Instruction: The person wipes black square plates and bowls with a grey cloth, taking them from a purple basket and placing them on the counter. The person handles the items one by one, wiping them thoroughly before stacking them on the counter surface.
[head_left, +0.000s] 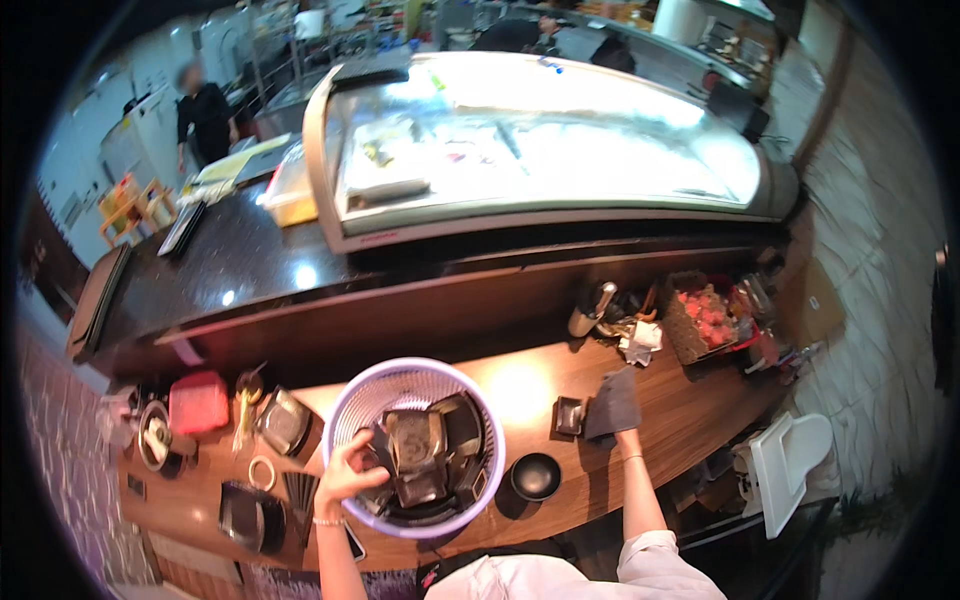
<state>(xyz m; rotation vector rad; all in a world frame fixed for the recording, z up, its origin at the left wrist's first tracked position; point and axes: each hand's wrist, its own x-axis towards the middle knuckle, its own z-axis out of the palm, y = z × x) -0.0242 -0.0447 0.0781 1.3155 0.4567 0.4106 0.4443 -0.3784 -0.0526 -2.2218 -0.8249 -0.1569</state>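
Observation:
My left hand (349, 469) is over the left rim of a lavender plastic basket (487, 491), thumb and fingers apart, with nothing seen between them. Dark square dishes (417, 441) are piled inside that basket, close to my fingertips. On the right, a dark grey cloth (613, 405) is in my right hand (627, 441), and it covers most of the fingers. A small dark rectangular dish (568, 416) lies just left of the cloth. Between the basket and my right forearm sits a round black bowl (535, 477).
A glass display case (540, 150) stands on the raised black counter (255, 247). Along the wooden table (690, 405) are a red container (199, 401), dark dishes (251, 517), a tape roll (262, 474) and a box of red items (705, 319). A person (204, 116) stands beyond the counter.

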